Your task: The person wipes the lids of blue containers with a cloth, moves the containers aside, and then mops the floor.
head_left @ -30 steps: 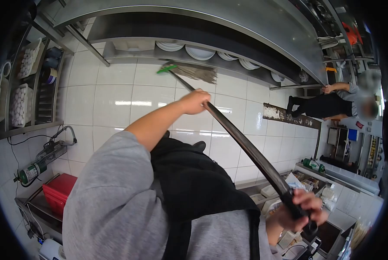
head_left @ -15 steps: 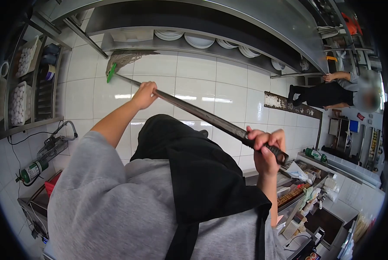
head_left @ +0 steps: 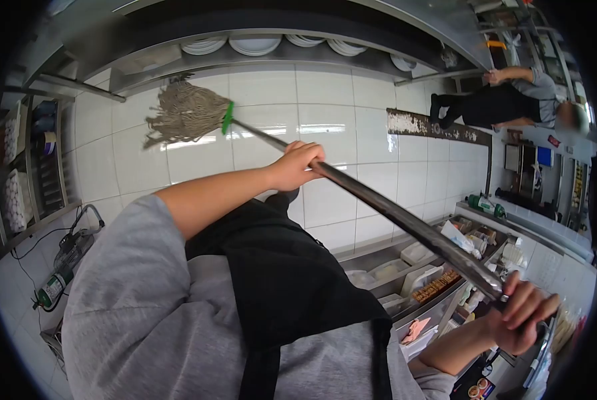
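Commercial kitchen for sure, restaurant back-of-house type. White tiled floor (head_left: 325,127) everywhere, long stainless steel shelf (head_left: 265,60) carrying stacks of white plates (head_left: 253,45), all metal and no wood. Wire rack (head_left: 25,167) off to one side loaded with trays of what look like eggs, plus cans. Steel prep surface (head_left: 385,257) with inset food containers (head_left: 415,253), one holding something brownish. Green gas cylinder (head_left: 50,290) with hoses beside more steel gear. Another person in a grey top and black apron (head_left: 505,100) working further down. String mop (head_left: 185,115) out on the tiles too.
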Action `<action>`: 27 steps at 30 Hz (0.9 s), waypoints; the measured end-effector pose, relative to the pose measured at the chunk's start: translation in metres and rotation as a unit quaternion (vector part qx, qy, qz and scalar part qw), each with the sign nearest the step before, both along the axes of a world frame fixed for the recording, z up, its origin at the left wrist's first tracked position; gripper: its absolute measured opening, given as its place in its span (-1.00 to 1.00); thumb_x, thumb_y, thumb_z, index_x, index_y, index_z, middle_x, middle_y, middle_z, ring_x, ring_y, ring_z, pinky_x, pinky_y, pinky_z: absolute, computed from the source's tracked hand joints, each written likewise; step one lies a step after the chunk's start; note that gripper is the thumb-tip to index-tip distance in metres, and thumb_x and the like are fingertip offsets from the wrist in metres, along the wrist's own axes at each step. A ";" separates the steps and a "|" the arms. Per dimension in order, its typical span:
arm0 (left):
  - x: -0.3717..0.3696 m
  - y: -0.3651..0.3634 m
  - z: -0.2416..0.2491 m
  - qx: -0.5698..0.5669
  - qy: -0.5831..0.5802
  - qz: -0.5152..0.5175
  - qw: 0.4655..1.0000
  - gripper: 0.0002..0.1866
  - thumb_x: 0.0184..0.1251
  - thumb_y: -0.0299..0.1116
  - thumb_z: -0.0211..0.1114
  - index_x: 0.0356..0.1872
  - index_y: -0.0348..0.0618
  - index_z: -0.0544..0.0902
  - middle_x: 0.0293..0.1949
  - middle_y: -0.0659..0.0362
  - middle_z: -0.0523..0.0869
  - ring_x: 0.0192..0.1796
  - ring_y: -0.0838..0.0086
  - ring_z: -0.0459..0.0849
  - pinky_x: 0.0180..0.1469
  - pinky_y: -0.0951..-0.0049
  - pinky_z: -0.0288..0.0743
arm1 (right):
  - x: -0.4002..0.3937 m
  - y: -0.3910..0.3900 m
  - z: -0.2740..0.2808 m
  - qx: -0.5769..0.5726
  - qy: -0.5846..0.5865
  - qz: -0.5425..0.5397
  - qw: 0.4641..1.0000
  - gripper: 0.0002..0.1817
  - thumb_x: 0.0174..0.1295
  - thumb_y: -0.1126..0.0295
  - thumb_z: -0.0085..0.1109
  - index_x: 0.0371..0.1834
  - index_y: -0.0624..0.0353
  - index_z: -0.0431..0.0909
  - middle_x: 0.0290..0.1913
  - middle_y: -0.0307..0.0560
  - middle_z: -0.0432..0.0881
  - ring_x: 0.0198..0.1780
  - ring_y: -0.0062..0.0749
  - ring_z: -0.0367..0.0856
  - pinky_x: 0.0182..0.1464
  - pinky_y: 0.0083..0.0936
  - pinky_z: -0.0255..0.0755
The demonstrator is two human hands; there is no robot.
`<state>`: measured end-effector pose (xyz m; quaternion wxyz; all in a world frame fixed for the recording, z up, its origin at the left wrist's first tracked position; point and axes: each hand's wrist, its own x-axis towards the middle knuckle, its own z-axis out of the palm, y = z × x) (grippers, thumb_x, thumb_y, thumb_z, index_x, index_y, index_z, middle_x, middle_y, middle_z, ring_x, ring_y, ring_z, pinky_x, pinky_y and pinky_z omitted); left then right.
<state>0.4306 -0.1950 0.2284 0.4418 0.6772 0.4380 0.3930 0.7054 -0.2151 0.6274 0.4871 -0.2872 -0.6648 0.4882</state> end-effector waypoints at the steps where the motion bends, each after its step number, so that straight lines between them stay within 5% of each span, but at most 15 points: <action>1: 0.023 0.019 0.002 0.004 -0.010 -0.017 1.000 -0.69 0.19 -0.35 0.39 -0.20 0.01 0.39 -0.31 0.34 0.68 -0.08 0.39 0.51 0.16 0.30 0.12 | 0.019 0.010 0.009 0.004 -0.010 -0.006 1.000 -0.73 0.12 0.38 0.21 -0.40 -0.02 0.23 -0.76 -0.32 0.41 -0.63 -0.57 0.40 -0.25 -0.41 0.27; 5: 0.128 0.089 0.010 0.035 -0.065 -0.046 0.996 -0.72 0.20 -0.39 0.37 -0.24 0.01 0.38 -0.37 0.34 0.59 -0.13 0.42 0.51 0.12 0.30 0.20 | 0.095 0.056 0.043 -0.040 -0.023 0.073 0.996 -0.81 0.11 0.39 0.12 -0.50 -0.06 0.27 -0.80 -0.39 0.32 -0.62 -0.65 0.30 -0.22 -0.47 0.09; 8: 0.213 0.137 0.004 0.063 -0.115 -0.055 0.990 -0.70 0.17 -0.42 0.39 -0.26 0.00 0.38 -0.38 0.34 0.62 -0.20 0.43 0.53 0.12 0.33 0.22 | 0.135 0.085 0.059 0.104 -0.113 0.031 0.988 -0.78 0.07 0.47 0.20 -0.59 -0.04 0.35 -0.81 -0.39 0.40 -0.66 -0.69 0.37 -0.28 -0.57 0.20; 10: 0.265 0.169 -0.003 0.053 -0.135 -0.067 0.987 -0.70 0.16 -0.43 0.39 -0.26 0.01 0.38 -0.42 0.34 0.58 -0.20 0.43 0.52 0.10 0.34 0.24 | 0.124 0.114 0.061 0.048 -0.219 0.199 0.954 -0.73 0.30 0.31 0.08 -0.49 -0.02 0.22 -0.60 -0.29 0.32 -0.58 -0.50 0.30 -0.30 -0.28 0.33; 13: 0.335 0.219 -0.029 0.060 -0.124 -0.071 0.988 -0.71 0.15 -0.46 0.38 -0.25 -0.03 0.40 -0.36 0.24 0.55 -0.19 0.34 0.52 0.07 0.30 0.29 | 0.131 0.141 0.033 0.055 -0.264 0.242 0.932 -0.80 0.20 0.44 0.05 -0.42 0.02 0.19 -0.56 -0.22 0.32 -0.55 -0.44 0.25 -0.25 -0.13 0.28; 14: 0.355 0.233 -0.037 0.061 -0.125 -0.068 0.988 -0.71 0.15 -0.46 0.38 -0.25 -0.03 0.40 -0.36 0.24 0.55 -0.19 0.34 0.52 0.07 0.30 0.29 | 0.122 0.158 0.040 -0.004 -0.368 0.306 0.878 -0.79 0.15 0.48 0.07 -0.41 0.03 0.18 -0.57 -0.19 0.32 -0.56 -0.40 0.26 -0.28 -0.15 0.30; 17: 0.401 0.263 -0.042 0.034 -0.173 -0.106 0.979 -0.71 0.12 -0.51 0.39 -0.25 -0.07 0.42 -0.33 0.19 0.55 -0.19 0.28 0.52 -0.03 0.30 0.39 | 0.121 0.164 0.030 0.014 -0.410 0.291 0.865 -0.77 0.14 0.48 0.09 -0.40 0.04 0.18 -0.58 -0.17 0.35 -0.56 -0.37 0.31 -0.32 -0.15 0.34; 24: 0.404 0.268 0.026 0.105 -0.230 -0.114 0.961 -0.70 0.04 -0.53 0.41 -0.29 -0.10 0.44 -0.41 0.15 0.61 -0.24 0.22 0.58 -0.16 0.26 0.46 | 0.082 0.134 0.091 0.067 -0.452 0.250 0.854 -0.79 0.14 0.50 0.09 -0.47 0.05 0.22 -0.63 -0.21 0.35 -0.58 -0.39 0.37 -0.32 -0.28 0.40; 26: 0.377 0.249 0.045 0.120 -0.213 -0.136 0.960 -0.70 0.05 -0.50 0.42 -0.30 -0.06 0.44 -0.42 0.24 0.62 -0.22 0.27 0.58 -0.09 0.28 0.42 | 0.051 0.118 0.118 -0.023 -0.559 0.276 0.782 -0.80 0.28 0.45 0.19 -0.12 0.22 0.41 -0.58 -0.08 0.60 -0.63 -0.37 0.55 -0.46 -0.41 0.57; 27: 0.362 0.237 0.054 0.127 -0.200 -0.146 0.961 -0.70 0.06 -0.48 0.43 -0.30 -0.03 0.45 -0.42 0.29 0.63 -0.22 0.30 0.57 -0.05 0.29 0.39 | 0.036 0.111 0.127 -0.025 -0.560 0.285 0.778 -0.82 0.26 0.46 0.18 -0.16 0.20 0.40 -0.59 -0.10 0.57 -0.63 -0.37 0.54 -0.45 -0.42 0.55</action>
